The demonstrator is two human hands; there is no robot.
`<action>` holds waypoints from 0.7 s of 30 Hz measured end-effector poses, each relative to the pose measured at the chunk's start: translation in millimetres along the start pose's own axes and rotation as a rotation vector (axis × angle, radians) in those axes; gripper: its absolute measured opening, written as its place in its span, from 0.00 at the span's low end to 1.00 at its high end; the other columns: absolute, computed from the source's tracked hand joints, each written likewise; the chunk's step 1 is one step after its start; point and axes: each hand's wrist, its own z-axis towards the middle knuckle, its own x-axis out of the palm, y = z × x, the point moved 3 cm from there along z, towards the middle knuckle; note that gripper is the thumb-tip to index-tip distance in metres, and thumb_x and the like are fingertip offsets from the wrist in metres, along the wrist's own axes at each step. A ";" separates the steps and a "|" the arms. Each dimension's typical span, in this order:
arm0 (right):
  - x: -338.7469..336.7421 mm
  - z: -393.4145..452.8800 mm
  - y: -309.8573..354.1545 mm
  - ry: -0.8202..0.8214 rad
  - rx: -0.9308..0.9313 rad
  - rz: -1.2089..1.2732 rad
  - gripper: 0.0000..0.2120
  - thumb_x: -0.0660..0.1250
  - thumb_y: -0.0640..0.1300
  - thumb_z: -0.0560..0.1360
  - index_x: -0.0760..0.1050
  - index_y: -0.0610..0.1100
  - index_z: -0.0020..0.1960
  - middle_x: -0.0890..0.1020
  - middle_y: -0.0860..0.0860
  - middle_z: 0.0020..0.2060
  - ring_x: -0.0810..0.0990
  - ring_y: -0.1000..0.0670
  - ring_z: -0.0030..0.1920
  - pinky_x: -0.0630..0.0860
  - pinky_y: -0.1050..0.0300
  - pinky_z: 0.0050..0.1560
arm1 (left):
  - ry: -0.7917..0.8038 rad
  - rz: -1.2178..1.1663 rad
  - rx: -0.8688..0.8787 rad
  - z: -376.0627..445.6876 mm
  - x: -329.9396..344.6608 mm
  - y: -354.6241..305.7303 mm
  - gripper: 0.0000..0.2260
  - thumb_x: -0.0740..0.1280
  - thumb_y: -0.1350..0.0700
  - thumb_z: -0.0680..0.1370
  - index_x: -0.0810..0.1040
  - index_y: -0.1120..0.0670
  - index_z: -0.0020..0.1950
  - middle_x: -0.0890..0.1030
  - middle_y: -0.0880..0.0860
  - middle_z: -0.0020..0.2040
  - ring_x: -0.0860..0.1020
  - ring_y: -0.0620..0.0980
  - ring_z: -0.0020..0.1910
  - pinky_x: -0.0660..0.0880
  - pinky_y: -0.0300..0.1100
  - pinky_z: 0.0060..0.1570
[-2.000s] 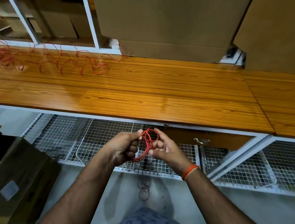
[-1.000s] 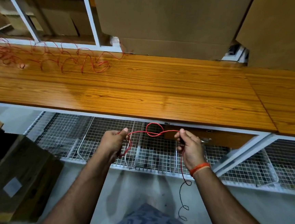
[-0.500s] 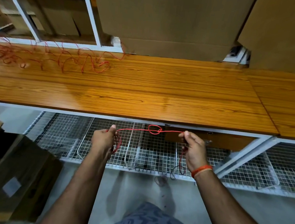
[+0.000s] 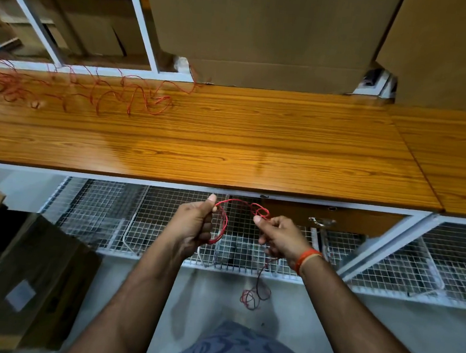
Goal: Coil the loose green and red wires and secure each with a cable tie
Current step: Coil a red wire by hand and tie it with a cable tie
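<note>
Fingers of the left hand curl round a small coil of red wire, thumb up at twelve o'clock. From it a short span arcs toward three o'clock, its long axis level, to a kinked loop pinched by the right hand. The slack tail hangs at six o'clock below that hand, so the right is nearer the next length to feed. More loose red wire sprawls on the wooden bench at ten o'clock. Wire-mesh baskets sit beneath; their contents are unclear. No green wire or cable tie shows.
</note>
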 end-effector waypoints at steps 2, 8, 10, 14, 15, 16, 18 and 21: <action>-2.0 3.3 -4.0 0.017 0.033 0.093 0.14 0.70 0.53 0.80 0.74 0.41 0.52 0.83 0.46 0.37 0.71 0.55 0.24 0.71 0.57 0.30 | 0.028 -0.011 0.004 -1.2 2.6 -1.0 0.14 0.65 0.52 0.84 0.73 0.55 0.39 0.62 0.46 0.24 0.58 0.41 0.20 0.56 0.34 0.18; -2.7 2.6 -0.8 0.126 0.059 0.410 0.13 0.68 0.47 0.82 0.79 0.39 0.60 0.84 0.46 0.41 0.67 0.58 0.23 0.81 0.54 0.36 | 0.006 0.018 -0.021 -1.0 0.0 2.6 0.15 0.67 0.52 0.83 0.74 0.55 0.38 0.63 0.47 0.25 0.59 0.42 0.20 0.57 0.34 0.18; -2.4 1.1 3.4 0.142 0.023 0.427 0.13 0.68 0.48 0.81 0.78 0.44 0.63 0.84 0.46 0.42 0.66 0.57 0.23 0.82 0.52 0.39 | -0.027 0.076 -0.023 -2.0 -1.4 4.3 0.15 0.67 0.51 0.83 0.74 0.55 0.38 0.65 0.47 0.24 0.60 0.43 0.20 0.60 0.34 0.20; -1.1 0.0 11.8 0.067 -0.094 0.290 0.12 0.70 0.46 0.80 0.78 0.51 0.63 0.81 0.49 0.36 0.70 0.57 0.26 0.83 0.53 0.37 | -0.088 0.248 0.008 -6.0 1.9 5.9 0.14 0.66 0.49 0.83 0.76 0.58 0.43 0.70 0.45 0.21 0.67 0.42 0.19 0.71 0.41 0.33; -0.9 0.3 13.2 0.042 -0.108 0.267 0.11 0.70 0.45 0.80 0.79 0.51 0.62 0.78 0.51 0.33 0.73 0.57 0.28 0.83 0.53 0.36 | -0.102 0.286 0.039 -6.9 3.5 5.7 0.15 0.66 0.48 0.83 0.77 0.59 0.45 0.71 0.44 0.21 0.68 0.43 0.21 0.71 0.42 0.35; -0.4 0.6 14.9 0.021 -0.117 0.242 0.09 0.70 0.44 0.81 0.80 0.50 0.61 0.76 0.52 0.31 0.74 0.57 0.29 0.82 0.54 0.36 | -0.110 0.312 0.090 -6.8 4.7 4.9 0.16 0.68 0.46 0.82 0.78 0.60 0.46 0.71 0.45 0.22 0.68 0.43 0.21 0.70 0.41 0.35; 0.4 0.3 18.2 0.001 -0.121 0.181 0.06 0.68 0.44 0.82 0.82 0.48 0.58 0.72 0.53 0.29 0.73 0.58 0.29 0.79 0.57 0.32 | -0.083 0.325 0.216 -7.1 9.2 2.0 0.19 0.71 0.43 0.78 0.78 0.60 0.47 0.71 0.49 0.26 0.67 0.44 0.23 0.67 0.39 0.31; 1.8 -3.3 23.0 0.020 -0.111 0.101 0.06 0.67 0.44 0.83 0.82 0.45 0.55 0.71 0.52 0.27 0.70 0.57 0.24 0.73 0.61 0.27 | -0.009 0.278 0.357 -10.8 18.7 -1.7 0.15 0.77 0.50 0.74 0.77 0.60 0.45 0.75 0.51 0.30 0.70 0.43 0.26 0.68 0.37 0.28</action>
